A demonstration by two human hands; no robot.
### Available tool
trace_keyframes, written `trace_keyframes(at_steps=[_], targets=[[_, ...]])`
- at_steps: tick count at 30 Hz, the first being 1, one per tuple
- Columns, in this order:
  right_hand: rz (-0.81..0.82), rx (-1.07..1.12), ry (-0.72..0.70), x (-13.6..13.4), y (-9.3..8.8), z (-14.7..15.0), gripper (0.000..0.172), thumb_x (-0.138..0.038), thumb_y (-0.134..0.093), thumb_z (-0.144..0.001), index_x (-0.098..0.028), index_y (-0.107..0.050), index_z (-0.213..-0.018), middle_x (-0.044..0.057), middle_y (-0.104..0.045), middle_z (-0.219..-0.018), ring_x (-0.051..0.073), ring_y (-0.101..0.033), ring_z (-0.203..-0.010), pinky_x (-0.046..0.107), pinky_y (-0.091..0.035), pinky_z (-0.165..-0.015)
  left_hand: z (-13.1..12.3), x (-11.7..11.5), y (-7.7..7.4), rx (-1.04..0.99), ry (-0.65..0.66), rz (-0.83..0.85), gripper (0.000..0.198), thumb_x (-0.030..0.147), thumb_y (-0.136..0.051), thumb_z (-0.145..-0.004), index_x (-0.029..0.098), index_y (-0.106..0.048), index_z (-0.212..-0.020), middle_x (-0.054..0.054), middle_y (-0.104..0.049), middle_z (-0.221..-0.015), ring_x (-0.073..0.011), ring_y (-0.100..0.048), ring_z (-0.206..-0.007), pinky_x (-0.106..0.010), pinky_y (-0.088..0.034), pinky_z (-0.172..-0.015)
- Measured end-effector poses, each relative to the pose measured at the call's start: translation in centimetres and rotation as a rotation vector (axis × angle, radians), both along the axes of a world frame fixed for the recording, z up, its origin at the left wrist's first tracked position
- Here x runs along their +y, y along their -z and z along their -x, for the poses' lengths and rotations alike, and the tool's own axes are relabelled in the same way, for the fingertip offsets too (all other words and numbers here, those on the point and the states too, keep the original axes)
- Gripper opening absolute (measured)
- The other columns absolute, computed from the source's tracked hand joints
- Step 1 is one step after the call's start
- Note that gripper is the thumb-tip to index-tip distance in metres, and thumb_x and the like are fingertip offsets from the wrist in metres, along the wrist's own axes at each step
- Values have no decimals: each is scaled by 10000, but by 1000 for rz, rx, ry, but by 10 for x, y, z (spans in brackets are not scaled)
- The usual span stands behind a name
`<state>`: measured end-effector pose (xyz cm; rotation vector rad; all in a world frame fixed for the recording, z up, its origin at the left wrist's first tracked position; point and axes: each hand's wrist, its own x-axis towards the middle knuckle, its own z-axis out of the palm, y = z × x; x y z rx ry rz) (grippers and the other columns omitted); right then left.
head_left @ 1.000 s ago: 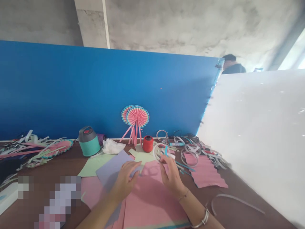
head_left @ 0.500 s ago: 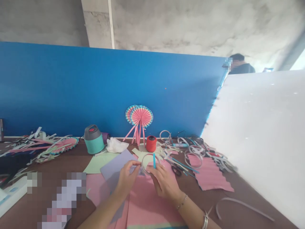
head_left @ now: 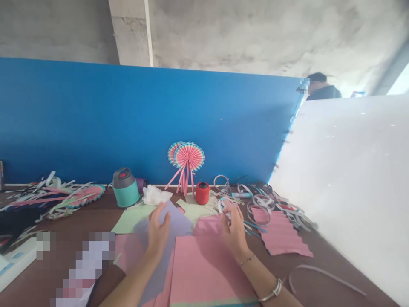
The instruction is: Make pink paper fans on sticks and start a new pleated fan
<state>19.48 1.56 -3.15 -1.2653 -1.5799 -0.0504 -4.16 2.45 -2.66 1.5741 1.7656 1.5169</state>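
Observation:
My left hand (head_left: 159,230) hovers over the lilac paper (head_left: 174,219), fingers apart and holding nothing. My right hand (head_left: 234,228) is farther right, its fingers curled around a thin whitish ring that looks like a roll of tape (head_left: 220,207). The fingers partly hide that roll, so the grip on it is only partly visible. Between my forearms lies a stack of pink paper sheets (head_left: 204,268). Just beyond the hands stands a red spool of thread (head_left: 202,193).
Round pleated paper fans (head_left: 189,157) lean against the blue partition (head_left: 128,115). A teal-and-grey container (head_left: 126,187) and crumpled white plastic (head_left: 156,195) stand left of them. At right are loose strips (head_left: 263,204) and pleated pink paper (head_left: 286,234). A person (head_left: 322,87) is beyond the white partition.
My hands have moved apart. The left let go of the ring and moved left; the right moved right with it. The upright blue strip is no longer visible.

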Motion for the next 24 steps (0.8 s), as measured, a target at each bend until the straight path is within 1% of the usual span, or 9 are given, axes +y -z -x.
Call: trace_keyframes(at_steps=[3, 7, 9, 13, 15, 17, 19, 21, 24], targets=[[40, -8, -44, 0, 0, -3, 375, -175, -372, -858, -231, -447, -1221, 47, -584, -880, 220, -568, -909, 430, -442, -846, 5, 5, 4, 158, -30, -33, 425, 238, -481, -800, 233, -524, -1223, -73, -516, -1315, -280, -353, -1299, -469, -323, -1045], [35, 16, -198, -6, 1, 4, 339, -196, -380, -886, -212, -445, -1219, 57, -569, -878, 197, -565, -818, 372, -476, -778, 3, 3, 3, 267, 26, 31, 351, 258, -441, -824, 213, -593, -1137, -70, -649, -1058, -281, -538, -1093, -454, -409, -952], [33, 27, -256, -9, 2, 8, 326, -204, -378, -898, -204, -440, -1217, 62, -560, -880, 194, -562, -810, 359, -484, -767, 1, 0, 2, 314, 38, 37, 325, 241, -417, -831, 227, -623, -1082, -60, -663, -964, -267, -564, -1031, -451, -423, -920], [38, 16, -319, -11, 2, 14, 311, -203, -355, -915, -205, -426, -1218, 66, -561, -892, 191, -568, -828, 356, -493, -782, -7, -7, 1, 453, 32, -94, 468, 179, -427, -816, 259, -509, -1270, -71, -516, -1295, -274, -394, -1249, -469, -342, -1008], [52, -6, -337, -11, 3, 15, 306, -213, -361, -918, -203, -422, -1217, 71, -571, -896, 191, -575, -831, 347, -499, -779, -11, -11, 0, 519, 116, -137, 462, 221, -429, -846, 265, -477, -1303, -66, -506, -1316, -273, -376, -1266, -475, -301, -1042], [57, -46, -315, -10, 4, 16, 308, -226, -373, -917, -201, -425, -1220, 75, -584, -902, 194, -581, -835, 347, -498, -779, -15, -14, -1, 555, 212, -138, 387, 242, -392, -880, 254, -545, -1235, -67, -619, -1151, -247, -495, -1148, -460, -304, -1043], [43, -109, -236, -8, 5, 15, 295, -219, -366, -914, -204, -454, -1195, 74, -599, -911, 202, -583, -863, 390, -469, -846, -17, -16, 0, 570, 241, -129, 377, 204, -359, -886, 245, -579, -1190, -67, -658, -1041, -223, -553, -1055, -438, -330, -1027], [22, -183, -112, -5, 6, 12, 283, -185, -340, -909, -211, -498, -1142, 72, -614, -940, 218, -572, -953, 481, -368, -968, -17, -15, 3, 581, 193, -130, 454, 142, -367, -856, 251, -510, -1273, -80, -582, -1216, -242, -472, -1186, -442, -320, -1034], [28, -260, 17, -1, 7, 8, 291, -148, -323, -900, -213, -526, -1097, 72, -618, -1039, 236, -504, -1126, 571, -170, -1062, -14, -11, 11, 597, 145, -120, 612, 115, -411, -813, 272, -331, -1399, -66, -282, -1488, -289, -213, -1368, -490, -271, -1057]])
